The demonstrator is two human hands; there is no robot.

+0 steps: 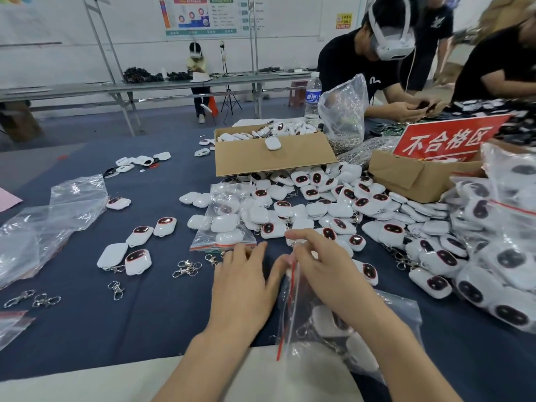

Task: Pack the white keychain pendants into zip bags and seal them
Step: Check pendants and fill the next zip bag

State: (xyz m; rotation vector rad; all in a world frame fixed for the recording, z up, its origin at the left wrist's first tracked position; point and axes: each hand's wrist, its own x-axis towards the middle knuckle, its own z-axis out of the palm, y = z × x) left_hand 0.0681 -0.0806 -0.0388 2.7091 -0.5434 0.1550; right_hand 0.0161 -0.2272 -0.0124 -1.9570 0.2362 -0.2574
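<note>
- A table under a dark blue cloth [139,320] is filling most of the view, with a pale strip [87,384] running along its near edge.
- Behind it, a white-walled room is holding long grey benches [87,89] at the far side, and a person in black [345,65] is bending over the table's far right.
- A heap of white keychain pendants [333,210] is spreading across the middle and right of the cloth, reaching up against a cardboard box [272,158] and a red sign [446,140].
- Filled bags [499,256] are piling up at the right edge, while empty clear bags [58,213] are lying at the left.
- A zip bag [342,323] with pendants inside is lying near, its red-lined mouth pointing away between the two hands.
- The right hand [327,274] is curling its fingers round the mouth of the zip bag, gripping it from the right.
- The left hand [243,288] is lying low with its fingers straight and pointing away, its thumb touching the bag's red edge; whether it is pinching cannot be told.
- A sealed bag [223,227] is resting just beyond the left fingertips.
- Loose metal clasps [187,268] are lying left of the hands, with bare cloth stretching near and left of them.
</note>
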